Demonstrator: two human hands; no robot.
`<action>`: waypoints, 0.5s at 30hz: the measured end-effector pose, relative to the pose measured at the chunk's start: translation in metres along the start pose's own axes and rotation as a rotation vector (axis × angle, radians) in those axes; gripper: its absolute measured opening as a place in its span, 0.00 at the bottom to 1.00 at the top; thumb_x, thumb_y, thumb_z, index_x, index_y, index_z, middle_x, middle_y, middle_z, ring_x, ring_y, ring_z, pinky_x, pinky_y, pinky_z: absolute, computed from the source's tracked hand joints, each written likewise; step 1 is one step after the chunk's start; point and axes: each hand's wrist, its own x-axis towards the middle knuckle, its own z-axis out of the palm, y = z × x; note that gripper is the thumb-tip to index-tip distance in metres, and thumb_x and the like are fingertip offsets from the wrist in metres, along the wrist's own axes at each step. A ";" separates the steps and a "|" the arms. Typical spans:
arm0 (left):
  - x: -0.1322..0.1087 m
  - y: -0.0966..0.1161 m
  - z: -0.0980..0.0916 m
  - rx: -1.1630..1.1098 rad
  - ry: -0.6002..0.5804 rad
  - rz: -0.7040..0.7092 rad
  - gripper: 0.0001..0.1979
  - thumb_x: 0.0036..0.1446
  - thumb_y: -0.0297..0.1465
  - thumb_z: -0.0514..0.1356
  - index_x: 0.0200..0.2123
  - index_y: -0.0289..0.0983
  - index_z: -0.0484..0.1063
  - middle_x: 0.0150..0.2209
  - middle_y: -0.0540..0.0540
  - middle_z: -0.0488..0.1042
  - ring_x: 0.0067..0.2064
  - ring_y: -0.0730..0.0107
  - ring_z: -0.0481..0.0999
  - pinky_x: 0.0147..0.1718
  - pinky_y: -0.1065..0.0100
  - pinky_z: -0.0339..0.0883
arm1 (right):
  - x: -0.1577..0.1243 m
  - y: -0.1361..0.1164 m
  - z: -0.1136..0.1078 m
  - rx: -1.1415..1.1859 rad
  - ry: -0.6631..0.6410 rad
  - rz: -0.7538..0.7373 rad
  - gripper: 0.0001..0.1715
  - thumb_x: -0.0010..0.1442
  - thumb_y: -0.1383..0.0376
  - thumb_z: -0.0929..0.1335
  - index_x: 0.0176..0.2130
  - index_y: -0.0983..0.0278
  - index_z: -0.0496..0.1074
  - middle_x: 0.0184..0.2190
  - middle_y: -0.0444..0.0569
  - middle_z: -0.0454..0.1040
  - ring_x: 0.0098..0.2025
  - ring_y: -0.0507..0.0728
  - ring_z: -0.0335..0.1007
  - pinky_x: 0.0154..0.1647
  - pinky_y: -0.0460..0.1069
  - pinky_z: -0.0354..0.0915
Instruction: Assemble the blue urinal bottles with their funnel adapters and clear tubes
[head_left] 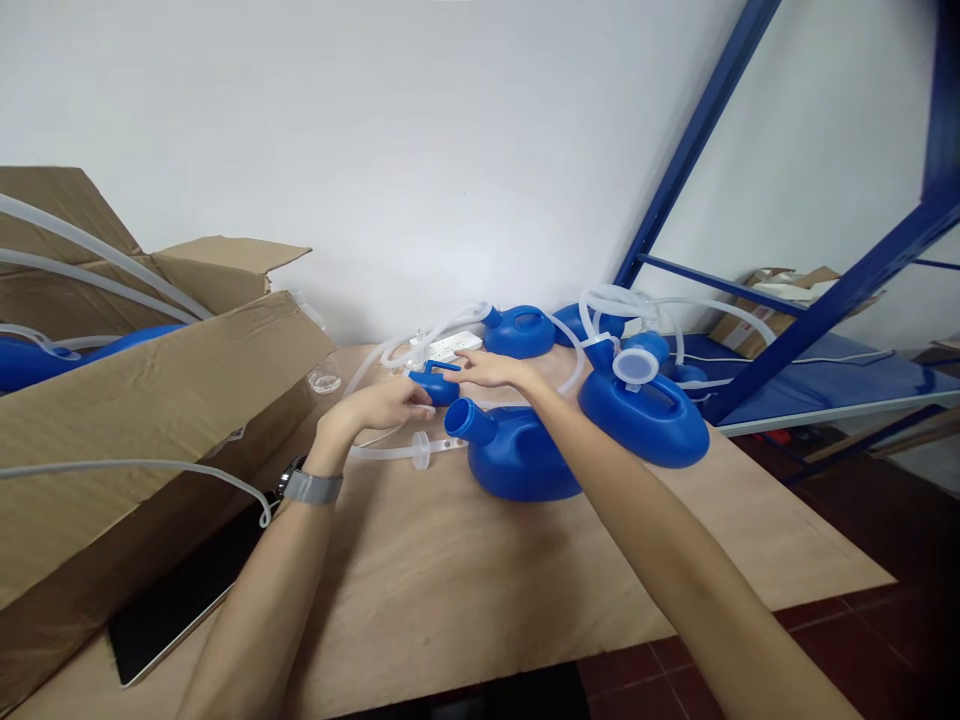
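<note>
My left hand is closed around a small blue plastic fitting at the far middle of the wooden table. My right hand reaches over a blue plastic jug and pinches the same small blue fitting from the right. A clear tube with a white disc connector lies on the table just below my left hand. A second blue jug with a white cap stands to the right.
A large open cardboard box with blue jugs and clear tubes fills the left. More blue jugs and coiled tubing lie by the wall. A white power strip, a dark tablet and a blue metal shelf frame are nearby.
</note>
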 end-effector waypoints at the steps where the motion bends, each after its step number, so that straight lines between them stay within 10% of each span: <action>1: 0.000 0.000 -0.001 0.004 -0.030 0.004 0.17 0.55 0.48 0.64 0.35 0.41 0.83 0.32 0.49 0.82 0.35 0.63 0.76 0.38 0.66 0.69 | 0.013 -0.001 0.005 -0.034 0.024 0.004 0.55 0.58 0.41 0.75 0.72 0.65 0.64 0.73 0.66 0.63 0.72 0.75 0.64 0.71 0.63 0.63; 9: -0.006 -0.015 -0.015 0.068 -0.076 -0.061 0.29 0.63 0.49 0.57 0.59 0.37 0.77 0.58 0.38 0.81 0.56 0.53 0.80 0.58 0.60 0.70 | 0.050 0.009 0.033 -0.030 0.007 -0.033 0.55 0.45 0.54 0.83 0.66 0.65 0.69 0.69 0.66 0.69 0.69 0.74 0.68 0.67 0.60 0.67; 15: -0.008 -0.028 -0.011 0.125 0.133 -0.189 0.42 0.61 0.56 0.59 0.70 0.38 0.65 0.69 0.33 0.71 0.68 0.42 0.72 0.63 0.54 0.68 | 0.034 0.005 0.022 0.059 -0.196 -0.164 0.24 0.47 0.51 0.81 0.39 0.63 0.81 0.35 0.46 0.83 0.39 0.58 0.78 0.42 0.49 0.72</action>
